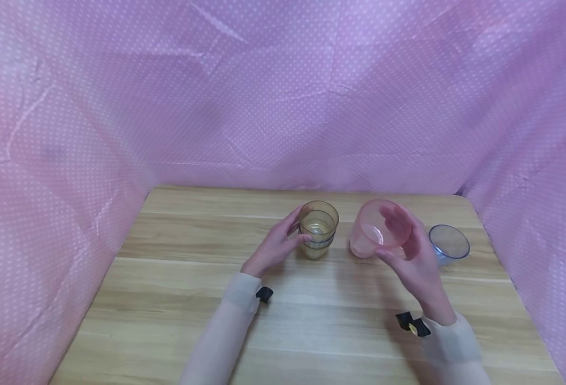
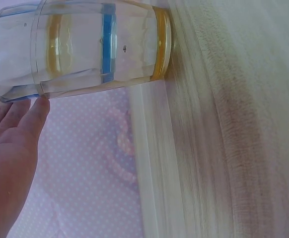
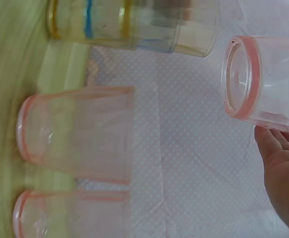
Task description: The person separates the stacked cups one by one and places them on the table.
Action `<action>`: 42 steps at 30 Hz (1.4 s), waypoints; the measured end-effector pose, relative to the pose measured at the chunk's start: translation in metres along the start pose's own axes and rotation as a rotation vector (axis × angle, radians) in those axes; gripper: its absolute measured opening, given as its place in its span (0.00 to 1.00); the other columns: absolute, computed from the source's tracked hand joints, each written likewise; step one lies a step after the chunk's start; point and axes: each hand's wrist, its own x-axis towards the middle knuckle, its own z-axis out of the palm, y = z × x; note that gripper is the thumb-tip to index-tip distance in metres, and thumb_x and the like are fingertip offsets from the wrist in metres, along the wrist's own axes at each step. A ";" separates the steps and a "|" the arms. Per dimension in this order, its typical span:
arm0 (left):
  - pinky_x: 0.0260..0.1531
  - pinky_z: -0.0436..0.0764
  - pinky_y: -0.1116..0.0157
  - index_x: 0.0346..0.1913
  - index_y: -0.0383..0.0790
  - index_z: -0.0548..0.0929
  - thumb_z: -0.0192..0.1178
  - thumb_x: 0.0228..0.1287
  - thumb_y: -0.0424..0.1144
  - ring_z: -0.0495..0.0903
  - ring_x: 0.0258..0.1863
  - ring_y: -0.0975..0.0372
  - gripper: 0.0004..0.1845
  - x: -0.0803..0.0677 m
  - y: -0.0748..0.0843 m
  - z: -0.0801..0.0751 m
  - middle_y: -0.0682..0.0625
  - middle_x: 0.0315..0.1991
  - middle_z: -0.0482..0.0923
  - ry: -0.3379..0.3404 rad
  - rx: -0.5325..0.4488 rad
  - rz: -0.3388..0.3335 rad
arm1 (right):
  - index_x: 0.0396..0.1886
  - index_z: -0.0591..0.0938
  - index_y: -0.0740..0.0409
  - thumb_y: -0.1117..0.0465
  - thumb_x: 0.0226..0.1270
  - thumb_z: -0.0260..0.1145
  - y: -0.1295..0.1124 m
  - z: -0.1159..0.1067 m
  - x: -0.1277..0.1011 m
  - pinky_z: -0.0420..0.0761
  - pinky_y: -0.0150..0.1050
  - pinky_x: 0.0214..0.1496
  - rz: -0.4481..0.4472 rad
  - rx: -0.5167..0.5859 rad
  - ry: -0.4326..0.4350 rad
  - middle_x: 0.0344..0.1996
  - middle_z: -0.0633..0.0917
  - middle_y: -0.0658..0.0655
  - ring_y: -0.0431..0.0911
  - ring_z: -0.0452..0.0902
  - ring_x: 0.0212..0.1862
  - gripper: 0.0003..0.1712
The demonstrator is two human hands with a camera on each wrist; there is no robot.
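My left hand [image 1: 280,243] holds a nested stack of clear cups [image 1: 318,230], thumb at the near side and fingers round the far side. Amber and blue bands show through its walls, and its amber base [image 2: 162,43] stands on the table. In my right hand [image 1: 415,251] is a clear pink cup [image 3: 278,82], upright and raised above the table, gripped between thumb and fingers. Two more pink-tinted cups stand below it in the right wrist view, one whole cup [image 3: 80,134] and one cut-off cup [image 3: 75,215] at the frame's bottom edge.
A blue-rimmed clear cup [image 1: 449,243] stands on the right, partly behind my right hand. The wooden table [image 1: 191,299] reaches back to a pink dotted cloth [image 1: 283,107] that hangs round its back and sides.
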 end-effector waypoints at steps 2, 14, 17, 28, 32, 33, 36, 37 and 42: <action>0.75 0.67 0.63 0.83 0.44 0.56 0.65 0.71 0.38 0.62 0.77 0.52 0.43 0.000 0.000 0.000 0.46 0.81 0.58 -0.002 -0.001 0.003 | 0.75 0.61 0.78 0.83 0.54 0.74 0.000 -0.004 -0.004 0.70 0.38 0.76 0.008 0.011 0.002 0.69 0.74 0.69 0.54 0.70 0.72 0.50; 0.74 0.68 0.60 0.83 0.47 0.56 0.65 0.71 0.39 0.65 0.76 0.49 0.43 0.000 0.001 0.000 0.44 0.80 0.59 0.001 0.011 -0.028 | 0.75 0.59 0.76 0.89 0.52 0.69 -0.003 -0.026 -0.023 0.69 0.37 0.76 0.054 0.044 0.061 0.69 0.74 0.69 0.53 0.70 0.72 0.50; 0.74 0.69 0.59 0.83 0.47 0.56 0.65 0.71 0.40 0.66 0.75 0.48 0.42 -0.001 0.002 0.000 0.44 0.80 0.59 0.002 0.019 -0.028 | 0.76 0.58 0.74 0.90 0.53 0.69 -0.005 -0.031 -0.028 0.68 0.37 0.77 0.060 0.067 0.083 0.69 0.75 0.68 0.52 0.70 0.72 0.51; 0.74 0.68 0.59 0.83 0.49 0.57 0.65 0.71 0.42 0.66 0.75 0.48 0.42 -0.002 0.002 0.000 0.44 0.80 0.59 0.002 0.025 -0.030 | 0.78 0.57 0.73 0.92 0.52 0.67 -0.009 -0.052 -0.039 0.68 0.36 0.76 0.062 0.061 0.061 0.69 0.74 0.68 0.52 0.70 0.72 0.54; 0.74 0.68 0.59 0.83 0.49 0.58 0.66 0.71 0.42 0.67 0.74 0.47 0.42 -0.003 0.001 0.000 0.44 0.80 0.60 0.007 0.036 -0.037 | 0.79 0.57 0.73 0.92 0.51 0.67 -0.009 -0.060 -0.044 0.68 0.36 0.77 0.057 0.041 0.043 0.69 0.73 0.69 0.53 0.70 0.72 0.54; 0.74 0.69 0.59 0.83 0.49 0.58 0.65 0.71 0.42 0.67 0.74 0.47 0.42 -0.003 0.001 0.000 0.44 0.80 0.60 0.007 0.039 -0.037 | 0.78 0.57 0.73 0.92 0.51 0.67 -0.009 -0.063 -0.046 0.68 0.36 0.77 0.060 0.037 0.041 0.69 0.73 0.69 0.53 0.70 0.72 0.54; 0.74 0.69 0.60 0.83 0.49 0.58 0.65 0.71 0.42 0.68 0.74 0.48 0.42 -0.003 0.000 0.000 0.44 0.80 0.60 0.006 0.047 -0.039 | 0.78 0.56 0.73 0.94 0.49 0.66 -0.010 -0.070 -0.050 0.67 0.37 0.77 0.069 0.031 0.036 0.68 0.73 0.69 0.53 0.70 0.72 0.55; 0.74 0.69 0.60 0.83 0.49 0.57 0.65 0.71 0.42 0.68 0.74 0.48 0.42 -0.003 0.000 0.000 0.44 0.80 0.60 0.005 0.046 -0.038 | 0.78 0.56 0.73 0.94 0.49 0.66 -0.010 -0.073 -0.051 0.67 0.37 0.77 0.072 0.033 0.036 0.68 0.74 0.69 0.53 0.71 0.71 0.56; 0.74 0.69 0.60 0.83 0.47 0.58 0.65 0.71 0.41 0.68 0.74 0.47 0.42 -0.002 0.001 0.000 0.44 0.80 0.60 0.005 0.040 -0.027 | 0.79 0.55 0.72 0.97 0.46 0.62 -0.011 -0.083 -0.060 0.69 0.35 0.75 0.097 0.014 0.055 0.67 0.75 0.67 0.50 0.72 0.70 0.58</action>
